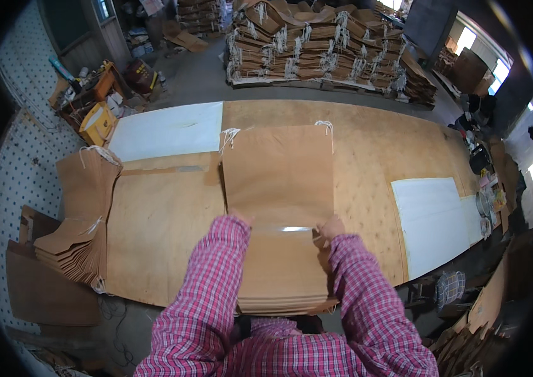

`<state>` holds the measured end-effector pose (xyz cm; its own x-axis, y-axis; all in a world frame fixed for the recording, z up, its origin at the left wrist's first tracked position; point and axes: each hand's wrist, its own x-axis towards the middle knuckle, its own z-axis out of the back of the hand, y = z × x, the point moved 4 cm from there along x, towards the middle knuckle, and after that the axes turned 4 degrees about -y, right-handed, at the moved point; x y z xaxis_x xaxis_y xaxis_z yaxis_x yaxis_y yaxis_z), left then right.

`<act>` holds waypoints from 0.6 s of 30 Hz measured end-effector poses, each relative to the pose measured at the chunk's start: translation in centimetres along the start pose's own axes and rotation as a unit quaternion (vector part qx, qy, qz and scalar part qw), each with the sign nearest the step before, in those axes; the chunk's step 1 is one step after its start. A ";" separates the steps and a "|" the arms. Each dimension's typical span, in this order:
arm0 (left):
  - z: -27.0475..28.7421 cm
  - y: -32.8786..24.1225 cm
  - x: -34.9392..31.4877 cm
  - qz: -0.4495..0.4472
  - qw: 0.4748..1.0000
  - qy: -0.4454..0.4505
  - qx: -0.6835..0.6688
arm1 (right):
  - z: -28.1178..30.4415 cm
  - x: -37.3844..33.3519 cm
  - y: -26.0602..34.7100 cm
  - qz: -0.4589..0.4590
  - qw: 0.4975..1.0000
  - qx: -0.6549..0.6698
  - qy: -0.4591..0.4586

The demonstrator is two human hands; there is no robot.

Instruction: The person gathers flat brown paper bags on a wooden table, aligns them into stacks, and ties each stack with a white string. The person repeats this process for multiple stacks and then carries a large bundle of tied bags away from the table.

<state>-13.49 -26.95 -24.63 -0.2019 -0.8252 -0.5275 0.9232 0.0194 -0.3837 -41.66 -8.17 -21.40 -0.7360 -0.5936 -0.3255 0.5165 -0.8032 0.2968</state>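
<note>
A stack of brown paper sacks (279, 166) lies lengthwise on the plywood table in front of me, with white strings (324, 125) at its far corners. At the sack's left edge is my left hand (240, 218), closed on the edge and partly covered by its sleeve. Across from it, my right hand (329, 227) is closed on the right edge, fingers curled. Between the hands the paper bends, and a shiny pale strip (296, 229) crosses it. The layered near ends (285, 305) reach the table's front edge, close to my body.
White sheets (166, 132) cover parts of the plywood table (147, 220). Fanned brown sacks (81, 213) hang over its left end, near a yellow bucket (97, 123). Tall piles of strung sacks (317, 50) stand beyond. Assorted small items (485, 195) crowd the right end.
</note>
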 end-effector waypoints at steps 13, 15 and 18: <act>-6.4 10.5 2.9 0.181 0.958 0.087 -0.205 | -7.1 4.3 -5.4 -0.148 0.924 0.350 0.051; -6.6 10.6 2.4 0.175 0.949 0.138 -0.222 | -7.9 5.0 -6.0 -0.103 0.934 0.341 0.020; -7.4 9.8 0.9 0.127 0.899 0.232 -0.349 | -8.5 5.3 -6.9 -0.084 0.946 0.312 -0.014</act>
<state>-7.01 -23.36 -34.49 -0.2776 -0.4234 -0.8624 0.5610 0.6573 -0.5033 -45.42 -6.24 -32.79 -0.8002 -0.4515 -0.3946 0.0383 -0.6952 0.7178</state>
